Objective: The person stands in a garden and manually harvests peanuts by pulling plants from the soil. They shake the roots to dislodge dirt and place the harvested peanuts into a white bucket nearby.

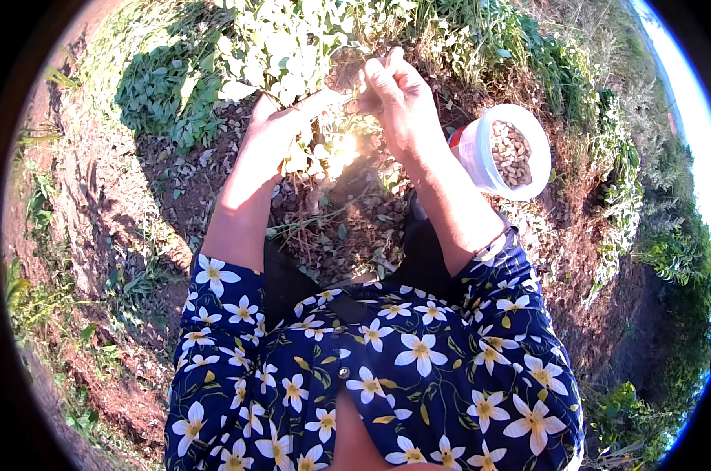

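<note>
My left hand (277, 132) is closed around the stems of an uprooted peanut plant (288, 59). Its leafy top spreads beyond the hand, and pale pods and roots (318, 157) hang below it in bright glare. Just to the right, my right hand (398, 98) has its fingers pinched together close to the plant's root end. What lies between those fingertips is too small and washed out to make out. Beside my right forearm stands a white plastic bucket (473, 157), partly filled with peanuts in their shells (511, 155).
Heaped green plants (171, 94) lie at the far left, partly in shadow. Loose stems and dry leaves (332, 228) litter the soil between my legs. More greenery (520, 47) runs along the far right, and bare reddish soil (96, 212) stretches to the left.
</note>
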The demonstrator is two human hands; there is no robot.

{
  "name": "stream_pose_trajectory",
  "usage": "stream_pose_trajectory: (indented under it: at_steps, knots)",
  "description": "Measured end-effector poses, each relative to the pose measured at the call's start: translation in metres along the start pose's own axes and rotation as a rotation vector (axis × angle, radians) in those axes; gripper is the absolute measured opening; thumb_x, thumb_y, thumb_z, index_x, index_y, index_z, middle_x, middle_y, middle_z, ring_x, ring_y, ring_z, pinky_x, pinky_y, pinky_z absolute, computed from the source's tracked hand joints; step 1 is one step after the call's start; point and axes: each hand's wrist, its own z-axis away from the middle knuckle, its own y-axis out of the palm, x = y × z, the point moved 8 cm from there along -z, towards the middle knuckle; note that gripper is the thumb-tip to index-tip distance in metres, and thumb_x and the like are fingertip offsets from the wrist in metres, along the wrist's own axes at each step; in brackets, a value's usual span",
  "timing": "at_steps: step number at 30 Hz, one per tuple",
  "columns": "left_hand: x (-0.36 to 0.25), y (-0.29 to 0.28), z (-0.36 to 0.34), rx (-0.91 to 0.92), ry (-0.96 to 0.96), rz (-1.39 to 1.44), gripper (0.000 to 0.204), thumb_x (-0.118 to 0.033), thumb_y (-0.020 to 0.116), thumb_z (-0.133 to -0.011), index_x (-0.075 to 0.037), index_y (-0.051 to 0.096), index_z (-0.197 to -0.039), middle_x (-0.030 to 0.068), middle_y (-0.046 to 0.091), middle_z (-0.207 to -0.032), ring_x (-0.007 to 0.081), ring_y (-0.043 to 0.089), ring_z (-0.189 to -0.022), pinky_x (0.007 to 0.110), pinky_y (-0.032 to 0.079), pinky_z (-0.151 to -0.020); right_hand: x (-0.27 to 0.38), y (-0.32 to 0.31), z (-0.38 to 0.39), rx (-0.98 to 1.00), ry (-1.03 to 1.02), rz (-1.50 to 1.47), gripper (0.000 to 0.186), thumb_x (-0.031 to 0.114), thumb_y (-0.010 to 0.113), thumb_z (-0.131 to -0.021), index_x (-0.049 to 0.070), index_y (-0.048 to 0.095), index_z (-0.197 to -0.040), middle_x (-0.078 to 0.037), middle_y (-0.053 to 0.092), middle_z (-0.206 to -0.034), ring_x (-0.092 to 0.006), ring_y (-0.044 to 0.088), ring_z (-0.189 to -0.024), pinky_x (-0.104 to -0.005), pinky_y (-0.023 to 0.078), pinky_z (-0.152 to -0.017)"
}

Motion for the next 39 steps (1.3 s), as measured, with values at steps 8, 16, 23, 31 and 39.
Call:
stream_pose_trajectory:
  at_steps: [8,16,23,31,39]
  knots:
    - [-0.025,-0.033,0.023,0.326,0.569,-0.493,0.059,-0.011,0.060,-0.081,0.008,0.042,-0.134,0.0183,0.044,-0.140,0.0260,0.039,-0.133,0.037,0.027,-0.111,0.127,-0.237,-0.008,-0.487,-0.079,1.802,0.038,0.036,0.061,-0.085,0.004,0.062,-0.106,-0.014,0.065,-0.097,-0.0264,0.061,-0.090,-0.0395,0.047,-0.085]
    - [-0.020,-0.023,0.018,0.351,0.678,-0.359,0.067,-0.026,0.056,-0.091,0.005,0.027,-0.143,0.0199,0.041,-0.141,0.0284,0.042,-0.130,0.040,0.034,-0.107,0.063,-0.060,0.003,0.108,-0.035,0.813,0.030,0.023,0.067,-0.088,0.005,0.065,-0.112,-0.008,0.068,-0.104,-0.0127,0.061,-0.099,-0.0269,0.046,-0.090]
    - [-0.019,-0.017,0.011,0.463,0.538,-0.271,0.062,-0.016,0.052,-0.089,0.001,0.029,-0.144,0.0174,0.031,-0.148,0.0290,0.028,-0.139,0.039,0.020,-0.114,-0.005,0.043,0.030,0.520,0.263,0.267,0.045,0.021,0.068,-0.087,0.005,0.051,-0.125,-0.005,0.063,-0.102,-0.0091,0.058,-0.092,-0.0252,0.048,-0.082]
    - [-0.011,-0.024,-0.001,-0.036,0.022,-0.219,0.044,0.003,0.043,-0.091,-0.004,0.048,-0.133,0.0093,0.057,-0.119,0.0133,0.056,-0.101,0.027,0.048,-0.077,-0.014,0.041,0.004,0.269,-0.111,0.719,0.049,0.020,0.071,-0.082,-0.005,0.051,-0.118,-0.017,0.064,-0.092,-0.0278,0.063,-0.087,-0.0345,0.051,-0.078]
    - [-0.025,-0.050,0.014,0.152,0.349,-0.211,0.060,-0.004,0.066,-0.078,0.003,0.045,-0.133,0.0146,0.064,-0.111,0.0201,0.061,-0.101,0.033,0.048,-0.090,-0.009,0.057,0.003,0.418,-0.006,0.423,0.035,0.025,0.066,-0.089,0.002,0.060,-0.115,-0.006,0.066,-0.097,-0.0113,0.061,-0.087,-0.0262,0.049,-0.079]
